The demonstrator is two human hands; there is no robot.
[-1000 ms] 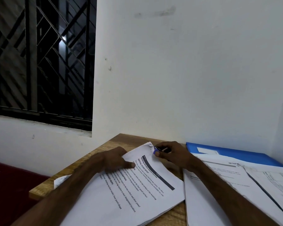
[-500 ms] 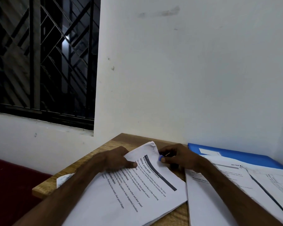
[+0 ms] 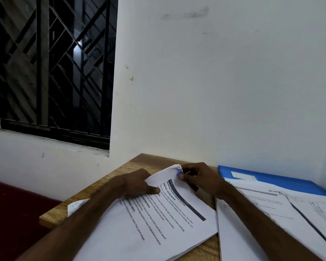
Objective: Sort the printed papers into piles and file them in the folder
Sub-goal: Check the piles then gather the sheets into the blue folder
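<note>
The right hand (image 3: 201, 179) pinches a small blue piece (image 3: 179, 173) between thumb and forefinger at the far corner of the stack (image 3: 158, 223); whether it is a clip or a pin head I cannot tell. The left hand (image 3: 135, 183) lies on the stack with its thumb pressed on the top page. Its fingers are hidden at the paper's edge, so I cannot tell if they grip. That corner (image 3: 175, 166) is already crumpled, and a hard pull there could likely tear it or drag the pages askew if the thumb lets up. The stack overhangs the near table edge and might slide off. The sheets (image 3: 262, 213) to the right lie close by and partly cover the blue folder (image 3: 271, 180) by the wall, so the piles could mix. A paper scrap (image 3: 77, 206) sits at the left edge of the wooden table (image 3: 132, 164), which is pushed into a white corner (image 3: 215, 91). A dark barred window (image 3: 51, 72) is to the left.
</note>
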